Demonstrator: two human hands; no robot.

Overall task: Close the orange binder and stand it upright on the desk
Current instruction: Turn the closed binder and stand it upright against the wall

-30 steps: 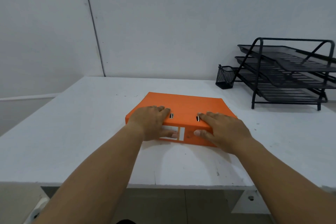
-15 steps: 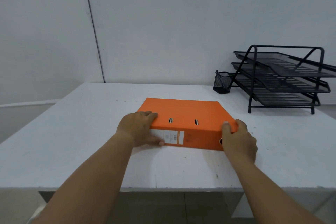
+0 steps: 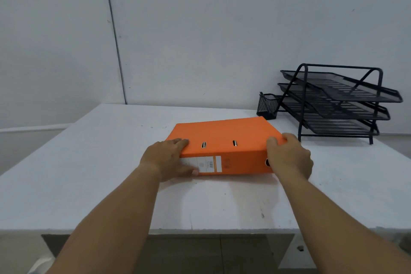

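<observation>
The orange binder [image 3: 224,135] is closed and lies on the white desk [image 3: 89,173], its spine with a white label facing me. Its right end is tilted slightly up off the desk. My left hand [image 3: 166,159] grips the binder's left end, fingers on the top cover and thumb on the spine. My right hand [image 3: 289,158] holds the right end, with its fingers curled over the top corner.
A black three-tier mesh tray rack [image 3: 338,102] stands at the back right against the wall. A small black mesh pen cup [image 3: 266,105] sits just left of it, close behind the binder's far right corner. The desk's front edge is near me.
Both hands slid from the middle of the cover outward to the binder's two ends. The binder's right end has since risen a little and the binder has turned slightly.
</observation>
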